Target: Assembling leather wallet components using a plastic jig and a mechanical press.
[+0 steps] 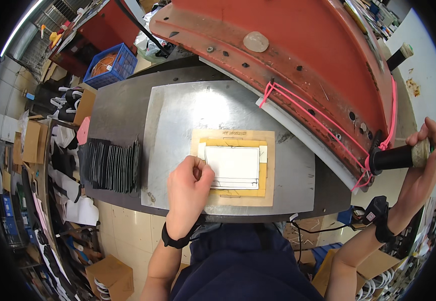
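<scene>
My left hand [190,183] is closed in a pinch at the left edge of a white rectangular sheet [235,163]; its fingertips are partly hidden. The sheet lies over a tan board [268,195] with a yellow layer and a dark line around it. Under the board is a flat grey metal plate [173,115]. To the far right, my right hand [425,150] is closed around the taped end of a black handle [391,159]. That handle sticks out from a large red metal press arm [323,50], which hangs over the plate's right side.
Left of the plate stands a row of thin dark pieces [110,165]. Pink cord [318,120] is tied along the press arm's edge and to the handle. A blue crate [110,65] sits at the back left. Cardboard boxes [110,276] stand on the floor.
</scene>
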`<state>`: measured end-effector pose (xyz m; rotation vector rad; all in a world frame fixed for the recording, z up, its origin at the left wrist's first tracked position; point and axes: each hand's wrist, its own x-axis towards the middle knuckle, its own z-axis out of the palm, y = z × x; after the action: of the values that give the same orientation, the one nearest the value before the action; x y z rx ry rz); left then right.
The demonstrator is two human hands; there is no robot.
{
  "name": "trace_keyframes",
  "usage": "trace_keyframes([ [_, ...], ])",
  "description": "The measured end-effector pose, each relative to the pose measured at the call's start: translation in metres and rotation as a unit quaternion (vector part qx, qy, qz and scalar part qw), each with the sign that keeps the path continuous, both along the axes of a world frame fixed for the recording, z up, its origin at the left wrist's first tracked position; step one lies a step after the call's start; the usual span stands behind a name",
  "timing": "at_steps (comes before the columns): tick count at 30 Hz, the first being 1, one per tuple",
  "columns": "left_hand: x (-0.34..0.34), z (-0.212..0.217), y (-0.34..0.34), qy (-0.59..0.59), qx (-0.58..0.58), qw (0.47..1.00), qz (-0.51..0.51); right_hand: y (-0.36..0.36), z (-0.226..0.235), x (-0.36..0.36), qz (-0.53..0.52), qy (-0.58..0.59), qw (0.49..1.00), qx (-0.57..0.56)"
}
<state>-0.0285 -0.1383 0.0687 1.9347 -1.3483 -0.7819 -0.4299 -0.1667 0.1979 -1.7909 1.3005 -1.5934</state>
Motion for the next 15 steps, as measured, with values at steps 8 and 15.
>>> trace_keyframes([
  [8,-0.003,-0.002,0.009,0.018,-0.205,0.975,-0.078,0.025,0.0,0.063,-0.293,0.143,0.944,-0.049],
  [15,0.008,0.019,0.028,0.177,-0.17,0.922,-0.298,0.045,-0.037,0.167,0.145,0.236,0.946,0.167],
])
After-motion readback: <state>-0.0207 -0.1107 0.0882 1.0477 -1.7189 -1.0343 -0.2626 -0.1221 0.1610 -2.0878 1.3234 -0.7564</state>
